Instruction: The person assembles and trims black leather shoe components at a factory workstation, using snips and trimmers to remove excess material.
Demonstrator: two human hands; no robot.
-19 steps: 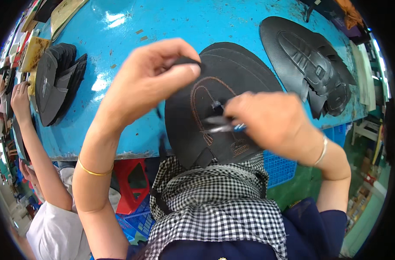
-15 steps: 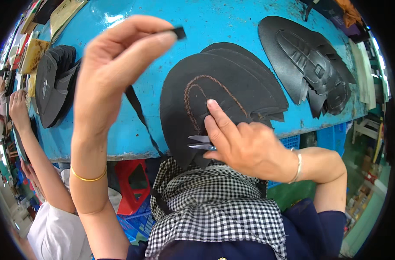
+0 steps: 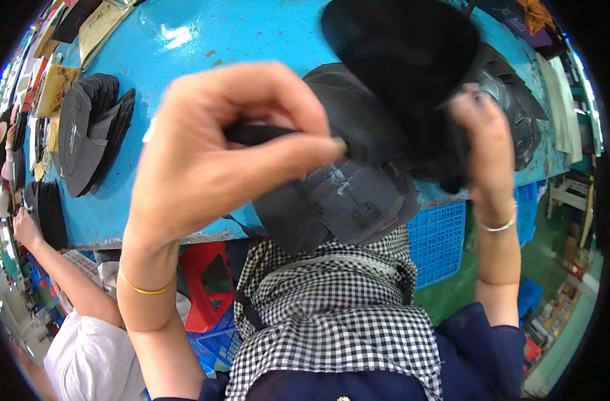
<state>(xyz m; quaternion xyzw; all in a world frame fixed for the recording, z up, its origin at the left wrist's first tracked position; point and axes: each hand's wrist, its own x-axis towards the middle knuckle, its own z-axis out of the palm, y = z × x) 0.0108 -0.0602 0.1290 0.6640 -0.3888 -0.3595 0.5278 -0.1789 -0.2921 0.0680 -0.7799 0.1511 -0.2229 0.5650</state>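
Black strip (image 3: 258,134) sits pinched between your left hand's (image 3: 218,160) thumb and fingers, raised above the blue table (image 3: 184,40). Your right hand (image 3: 482,144) is closed on a large black cut piece (image 3: 405,67), lifted over the dark stack (image 3: 351,200) at the table's near edge. At far left, 1 more stack of black pieces (image 3: 91,134) lies beside another person's arm (image 3: 57,267).

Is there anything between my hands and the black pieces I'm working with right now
Nothing visible. Your left hand already pinches a thin black strip, and your right hand grips a large black sheet raised above the stack on the blue table.
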